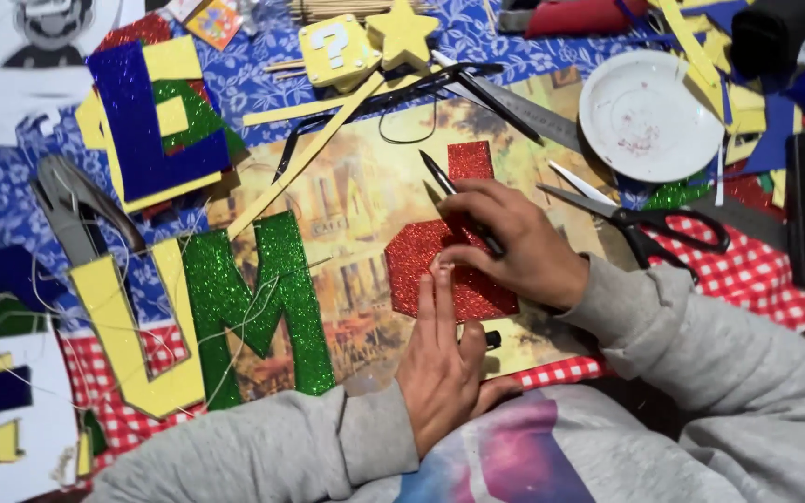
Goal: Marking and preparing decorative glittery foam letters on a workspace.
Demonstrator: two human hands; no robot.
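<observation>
A red glitter foam shape [416, 256] lies on a picture-printed board [356, 200] in the middle of the table. My left hand [442, 359] lies flat with its fingertips pressing the shape's lower edge. My right hand [514, 244] rests on top of the shape and grips a thin dark cutting tool [443, 177] whose tip points up and to the left, past the shape's edge. A green glitter letter [258, 303] and a yellow foam letter [128, 326] lie to the left of my hands.
Black-handled scissors [649, 224] and a white plate [649, 114] sit to the right. A blue letter on yellow backing [142, 121], a glue gun [72, 210], a yellow star [402, 33], a question-mark block [337, 51], a metal ruler [514, 107] and foam scraps crowd the back.
</observation>
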